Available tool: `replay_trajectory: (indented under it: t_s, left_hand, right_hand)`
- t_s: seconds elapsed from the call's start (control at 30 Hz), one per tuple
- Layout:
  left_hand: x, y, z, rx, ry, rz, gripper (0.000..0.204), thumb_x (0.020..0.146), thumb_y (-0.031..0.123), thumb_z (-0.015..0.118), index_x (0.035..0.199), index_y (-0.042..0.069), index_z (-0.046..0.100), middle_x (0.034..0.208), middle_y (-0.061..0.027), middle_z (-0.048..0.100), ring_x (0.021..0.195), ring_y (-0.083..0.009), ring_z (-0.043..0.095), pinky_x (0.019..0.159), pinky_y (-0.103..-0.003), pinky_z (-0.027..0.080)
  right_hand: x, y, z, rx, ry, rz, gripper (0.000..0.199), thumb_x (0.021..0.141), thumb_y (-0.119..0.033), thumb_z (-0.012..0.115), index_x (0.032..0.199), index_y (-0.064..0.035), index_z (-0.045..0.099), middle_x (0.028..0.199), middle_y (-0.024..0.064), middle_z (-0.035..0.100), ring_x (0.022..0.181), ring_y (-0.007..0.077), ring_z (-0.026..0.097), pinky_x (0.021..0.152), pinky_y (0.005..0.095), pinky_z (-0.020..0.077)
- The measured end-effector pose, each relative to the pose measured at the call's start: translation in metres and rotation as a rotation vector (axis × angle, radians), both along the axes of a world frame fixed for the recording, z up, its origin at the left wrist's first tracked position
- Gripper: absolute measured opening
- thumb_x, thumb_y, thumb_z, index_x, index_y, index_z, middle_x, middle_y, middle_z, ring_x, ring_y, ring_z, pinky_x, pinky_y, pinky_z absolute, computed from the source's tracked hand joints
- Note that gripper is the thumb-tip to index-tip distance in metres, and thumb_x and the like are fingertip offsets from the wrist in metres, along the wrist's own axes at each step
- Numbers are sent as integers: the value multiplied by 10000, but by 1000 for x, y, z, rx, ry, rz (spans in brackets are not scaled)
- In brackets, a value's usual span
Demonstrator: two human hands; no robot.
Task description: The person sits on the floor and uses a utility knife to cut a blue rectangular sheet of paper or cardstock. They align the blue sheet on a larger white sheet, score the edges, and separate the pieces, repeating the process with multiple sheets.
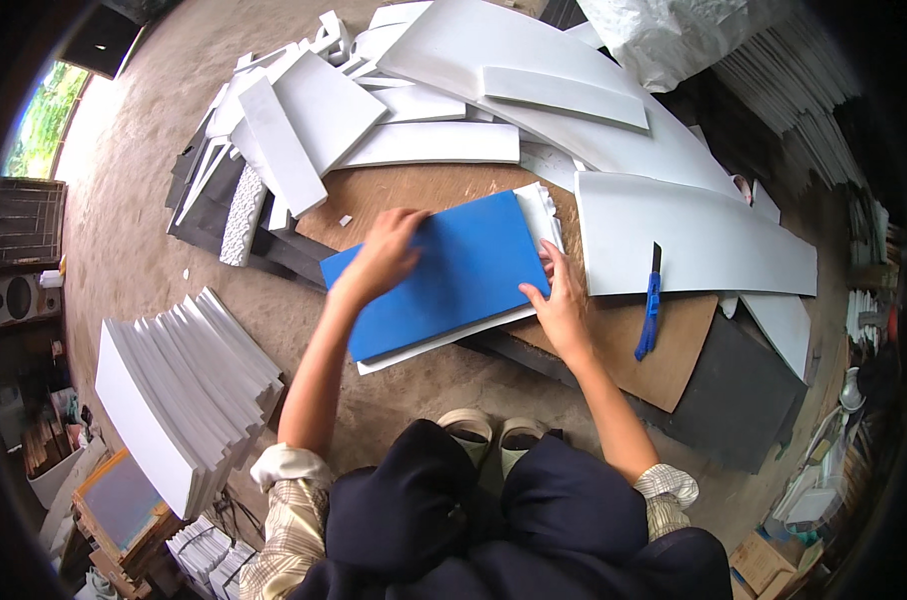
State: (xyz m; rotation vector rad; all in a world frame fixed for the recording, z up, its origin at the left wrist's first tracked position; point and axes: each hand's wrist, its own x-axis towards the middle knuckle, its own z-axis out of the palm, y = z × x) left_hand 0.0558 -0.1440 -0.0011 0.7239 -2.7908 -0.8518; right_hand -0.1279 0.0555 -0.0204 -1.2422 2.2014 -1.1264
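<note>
Floor: grey-brown concrete floor (139, 220); flat brown wooden board (664, 365) on it ahead of you, dark grey flat sheet (744, 390) to R.
Room: bright opening w/ greenery (44, 120), far L.
Offcuts: heap of white foam pcs (324, 110) covers board's far side.
Stack: white rectangular sheets (184, 400), near L.
In the way: broad white sheet (694, 230) overlaps board, R; blue-handled cutter (651, 310) lies across its near edge.
Blue sheet: smooth blue rectangular sheet (454, 270), mid-board, atop white layers.
Left hand (389, 250): yours, blurred, over blue sheet's far-L part; can't tell if gripping.
Right hand (564, 300): yours, thumb & fingers apart, at its R edge.
Hidden: blue sheet's underside; crinkled white plastic (674, 40) cut off, far R; rim clutter too dark.
</note>
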Motion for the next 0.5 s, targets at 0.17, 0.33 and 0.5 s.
replay_trajectory:
  t_s: [0.17,0.33,0.5]
  left_hand:
    - [-86,36,-25,-147,-3,168,646,752,374,641,1232,13,404,1157,-193,418,1102,-349,384,939,-451,314]
    - [-88,41,-32,-121,35,220,649,736,410,646,1236,66,416,1150,-171,413,1102,-331,366,931,-461,286]
    - [-90,48,-33,-250,56,225,608,738,369,642,1217,63,428,1144,-148,425,1093,-324,370,918,-456,293]
  right_hand:
    - [0,-1,-1,-54,-38,-4,632,681,-65,713,1241,-81,421,1048,82,541,842,205,518,749,305,450]
    - [-4,2,-1,-40,-113,-11,614,673,-67,720,1217,-76,436,1035,81,541,857,206,519,747,305,449]
    - [-6,4,2,-99,-70,30,533,691,-47,698,1173,-67,471,1034,99,528,891,228,518,757,319,449]
